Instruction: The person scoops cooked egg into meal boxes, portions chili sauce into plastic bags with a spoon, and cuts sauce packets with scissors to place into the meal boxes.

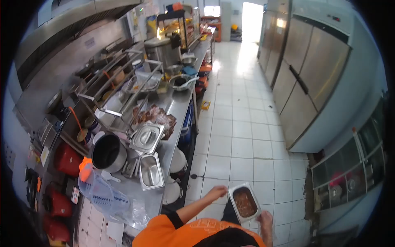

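A rectangular steel food pan (233, 192) with brown, saucy food (245, 203) in it is held in front of my body, above the floor. My right hand (265, 219) is closed at its near right rim. My left hand (217, 192) is closed beside the far left corner of the pan, with a small gap between. Whether anything is pinched in those left fingers is too small to tell.
On the left, a steel counter (176, 108) carries an empty steel pan (150, 172), a pan lid (147, 137), a black-lined pot (108, 153), a blue plastic basket (108, 196) and bagged food (153, 117). Steel refrigerators (304, 78) and a glass-doored cabinet (341, 175) line the right side of the tiled aisle (242, 142).
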